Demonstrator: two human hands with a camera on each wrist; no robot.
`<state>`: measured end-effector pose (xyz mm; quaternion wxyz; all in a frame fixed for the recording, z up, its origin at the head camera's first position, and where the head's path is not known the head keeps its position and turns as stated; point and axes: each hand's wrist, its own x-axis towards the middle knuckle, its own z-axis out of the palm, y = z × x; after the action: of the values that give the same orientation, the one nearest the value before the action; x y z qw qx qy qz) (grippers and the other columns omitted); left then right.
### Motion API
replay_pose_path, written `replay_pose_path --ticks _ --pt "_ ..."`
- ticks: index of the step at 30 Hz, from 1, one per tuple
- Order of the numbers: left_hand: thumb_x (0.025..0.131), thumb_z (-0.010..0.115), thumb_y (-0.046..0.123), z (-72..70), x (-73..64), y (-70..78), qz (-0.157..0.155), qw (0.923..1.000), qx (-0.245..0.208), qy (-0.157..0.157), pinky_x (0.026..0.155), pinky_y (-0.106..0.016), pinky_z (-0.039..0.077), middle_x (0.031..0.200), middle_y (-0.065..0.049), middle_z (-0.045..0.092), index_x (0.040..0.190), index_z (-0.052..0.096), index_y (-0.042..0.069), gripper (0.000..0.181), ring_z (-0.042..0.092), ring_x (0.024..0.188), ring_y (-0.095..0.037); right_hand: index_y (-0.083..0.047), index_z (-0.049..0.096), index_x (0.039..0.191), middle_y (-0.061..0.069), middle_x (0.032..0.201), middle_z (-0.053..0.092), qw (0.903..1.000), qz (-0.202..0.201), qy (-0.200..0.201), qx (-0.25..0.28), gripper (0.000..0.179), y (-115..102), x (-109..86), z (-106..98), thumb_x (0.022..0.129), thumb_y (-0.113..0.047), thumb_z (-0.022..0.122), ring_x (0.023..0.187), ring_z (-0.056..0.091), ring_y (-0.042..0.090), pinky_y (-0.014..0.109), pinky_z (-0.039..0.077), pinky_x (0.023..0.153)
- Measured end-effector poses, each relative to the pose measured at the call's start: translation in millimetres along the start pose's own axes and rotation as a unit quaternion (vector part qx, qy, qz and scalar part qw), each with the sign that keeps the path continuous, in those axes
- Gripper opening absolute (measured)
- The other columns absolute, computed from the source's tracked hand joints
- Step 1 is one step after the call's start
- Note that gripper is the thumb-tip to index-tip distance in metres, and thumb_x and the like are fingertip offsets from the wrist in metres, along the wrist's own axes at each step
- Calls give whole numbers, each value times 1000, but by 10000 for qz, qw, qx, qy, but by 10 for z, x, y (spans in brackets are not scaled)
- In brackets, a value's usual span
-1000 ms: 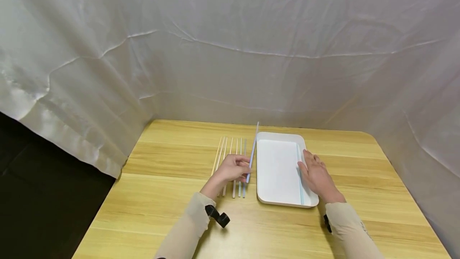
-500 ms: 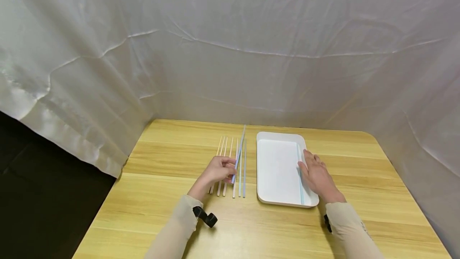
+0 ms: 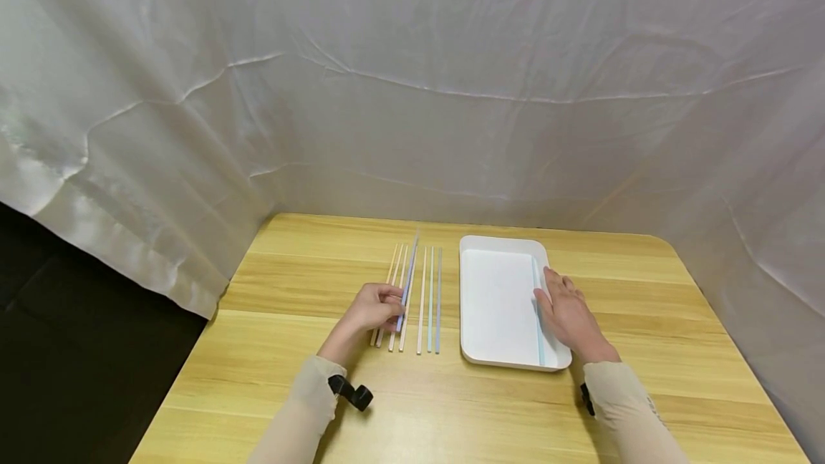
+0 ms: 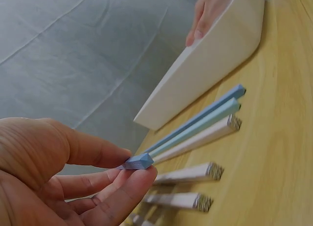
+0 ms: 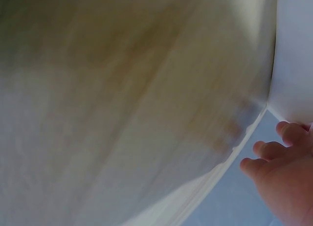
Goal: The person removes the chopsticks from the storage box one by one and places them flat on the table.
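Note:
My left hand (image 3: 375, 308) pinches a periwinkle-blue chopstick (image 3: 410, 272) between thumb and fingertips near its thick square end. Its thin end points away, tilted up above a row of chopsticks on the table. Close up in the left wrist view, the blue butt (image 4: 140, 161) pokes out past the fingertips. To the right in that row lie a blue chopstick (image 3: 439, 299), a mint one (image 3: 430, 306) and a pale pink one (image 3: 422, 313). My right hand (image 3: 571, 317) rests over the right rim of a white tray (image 3: 465, 306), thumb inside, fingers straight.
Inside the tray a light-blue chopstick (image 3: 538, 321) lies along the right side. More pale chopsticks (image 3: 392, 339) with glittery ends continue the row leftward, partly behind my left hand. The wooden table (image 3: 296, 271) meets a grey-white curtain (image 3: 412, 149) at the back.
My left hand has moved left with the blue chopstick, from beside the tray across the row to its left part. The right hand and the tray have stayed put.

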<state>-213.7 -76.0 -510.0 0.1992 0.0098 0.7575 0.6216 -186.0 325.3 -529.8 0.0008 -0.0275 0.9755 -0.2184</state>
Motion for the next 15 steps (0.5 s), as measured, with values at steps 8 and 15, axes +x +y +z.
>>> replay_pose_path --ticks 8,15 --pt "90 70 -9 -139 -77 -72 -49 9998 -63 157 60 -32 67 91 -12 68 130 63 -14 41 66 72 -20 7 18 164 32 170 22 10000 24 -23 -31 70 -14 -9 -2 116 -42 31 155 18 59 73 14 129" --pt "90 68 -9 -268 -125 -127 -147 9994 -81 298 57 -28 65 90 -12 69 128 65 -13 38 66 69 -18 7 17 165 32 170 21 10000 53 -59 -4 71 -34 -15 -24 116 -43 30 155 17 60 73 14 129"
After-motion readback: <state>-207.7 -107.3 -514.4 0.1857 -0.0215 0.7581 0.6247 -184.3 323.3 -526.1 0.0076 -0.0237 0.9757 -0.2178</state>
